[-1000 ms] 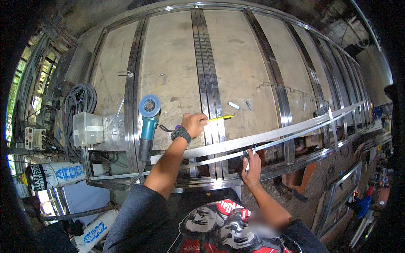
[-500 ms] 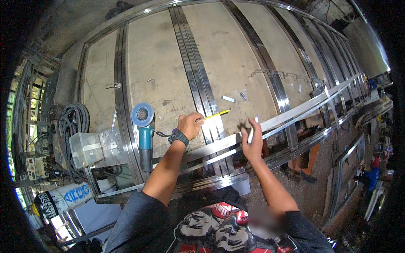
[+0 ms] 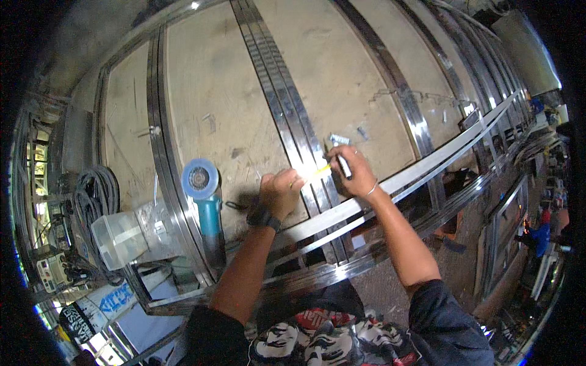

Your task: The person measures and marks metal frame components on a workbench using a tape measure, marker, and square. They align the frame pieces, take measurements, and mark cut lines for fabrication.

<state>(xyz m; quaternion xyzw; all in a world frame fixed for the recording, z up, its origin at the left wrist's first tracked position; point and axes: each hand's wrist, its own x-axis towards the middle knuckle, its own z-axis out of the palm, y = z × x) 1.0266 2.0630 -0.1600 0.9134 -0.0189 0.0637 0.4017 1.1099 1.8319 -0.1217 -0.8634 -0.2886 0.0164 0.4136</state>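
My left hand (image 3: 279, 194) is closed round a tape measure, whose body is mostly hidden by the fingers. Its short yellow blade (image 3: 318, 172) reaches rightward across a bundle of shiny square metal tubes (image 3: 278, 104). My right hand (image 3: 355, 174) holds a white marker (image 3: 345, 166) between the fingers, close to the blade's end at the right edge of the tubes. A long flat metal bar (image 3: 329, 218) lies across the tubes, just nearer to me than both hands. Left of my left hand rests a teal angle grinder (image 3: 209, 215) with a bluish disc.
A clear plastic bin (image 3: 119, 241) and coiled dark cables (image 3: 97, 189) are at the left. More metal tubes (image 3: 155, 122) cross the work surface. Small metal offcuts (image 3: 339, 139) lie beyond my right hand. A metal frame (image 3: 503, 238) stands on the right.
My right hand with the marker has moved left to the end of the tape blade. Less of the blade shows past my left hand. The whole view has shifted slightly.
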